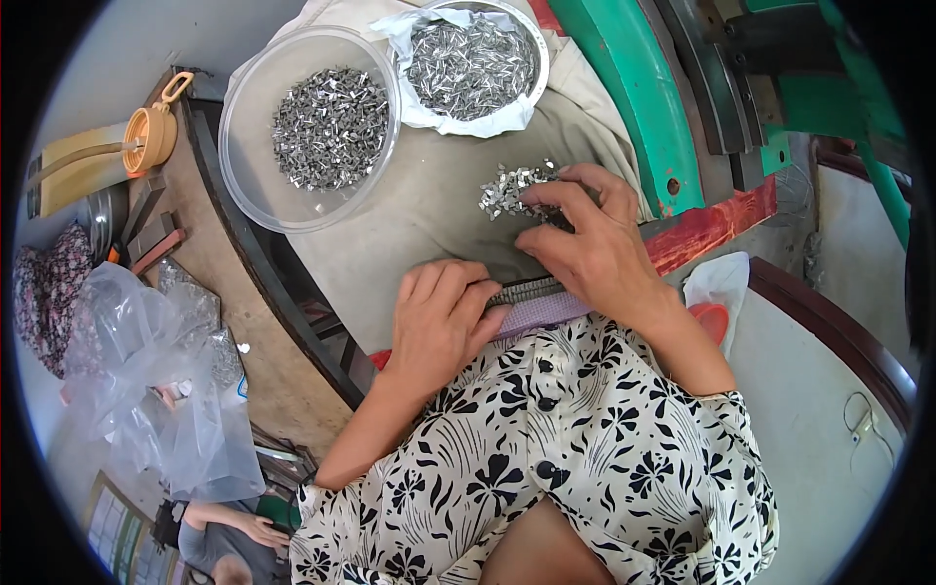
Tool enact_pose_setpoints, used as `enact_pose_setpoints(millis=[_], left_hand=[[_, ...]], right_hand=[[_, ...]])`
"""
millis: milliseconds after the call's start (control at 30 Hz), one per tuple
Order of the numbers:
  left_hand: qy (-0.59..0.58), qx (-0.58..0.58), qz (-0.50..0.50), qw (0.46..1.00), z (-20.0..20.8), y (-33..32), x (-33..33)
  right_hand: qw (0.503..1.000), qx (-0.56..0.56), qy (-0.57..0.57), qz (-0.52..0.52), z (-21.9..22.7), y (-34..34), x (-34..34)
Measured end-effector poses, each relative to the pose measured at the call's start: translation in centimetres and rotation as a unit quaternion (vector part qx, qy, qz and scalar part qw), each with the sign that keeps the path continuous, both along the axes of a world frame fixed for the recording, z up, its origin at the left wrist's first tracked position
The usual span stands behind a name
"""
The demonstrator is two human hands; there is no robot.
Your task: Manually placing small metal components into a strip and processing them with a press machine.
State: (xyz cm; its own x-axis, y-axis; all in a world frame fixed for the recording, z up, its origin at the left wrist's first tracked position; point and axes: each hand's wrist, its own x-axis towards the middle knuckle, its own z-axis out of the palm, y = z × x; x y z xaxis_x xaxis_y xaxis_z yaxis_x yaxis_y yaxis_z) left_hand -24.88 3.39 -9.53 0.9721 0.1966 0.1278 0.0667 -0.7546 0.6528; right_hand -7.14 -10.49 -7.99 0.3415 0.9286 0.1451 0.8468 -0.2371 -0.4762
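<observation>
A small heap of shiny metal pieces (512,190) lies on a khaki cloth (439,195) in front of me. Over its right side arches my right hand (595,234), thumb and index finger apart, with darker pieces showing between them. Closer to me, a narrow ridged grey strip (531,290) runs along a lilac cloth (546,312). At the left end of this strip is my left hand (439,317), its fingers curled and its thumb pressed against the strip. The undersides of the left fingers are hidden.
A clear round tub (234,146) of small metal pieces and a bowl (539,58) lined with white plastic, holding slimmer pieces, stand at the back. Green machinery (634,97) rises at the right. Clear plastic bags (156,380) lie at the left. Another person (229,536) is at lower left.
</observation>
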Motion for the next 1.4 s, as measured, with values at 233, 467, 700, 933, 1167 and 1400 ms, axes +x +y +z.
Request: enact_pose_setpoints(millis=[233,467,700,933,1167,1400], left_hand=[[-0.009,-0.027,-0.043,0.999,-0.5,-0.6,0.7],[-0.027,0.010,-0.053,0.998,-0.4,-0.6,0.4],[-0.026,0.006,-0.026,0.999,-0.1,-0.2,0.0],[-0.037,-0.043,0.041,0.998,0.3,1.2,1.2],[-0.021,-0.008,0.107,0.994,0.1,2.4,4.6],[-0.016,0.046,0.098,0.994,0.0,1.9,5.3]], right_hand=[[1.000,-0.014,-0.007,0.010,0.0,-0.7,0.0],[0.998,0.023,-0.006,-0.065,-1.0,-1.7,-0.6],[0.996,0.041,0.043,-0.071,-1.0,-1.4,-1.2],[0.996,0.019,-0.030,-0.079,-1.0,-2.1,-1.1],[0.996,0.029,0.021,-0.078,-0.2,-3.0,-1.9],[0.997,0.030,0.054,-0.039,-0.5,-3.6,-3.0]])
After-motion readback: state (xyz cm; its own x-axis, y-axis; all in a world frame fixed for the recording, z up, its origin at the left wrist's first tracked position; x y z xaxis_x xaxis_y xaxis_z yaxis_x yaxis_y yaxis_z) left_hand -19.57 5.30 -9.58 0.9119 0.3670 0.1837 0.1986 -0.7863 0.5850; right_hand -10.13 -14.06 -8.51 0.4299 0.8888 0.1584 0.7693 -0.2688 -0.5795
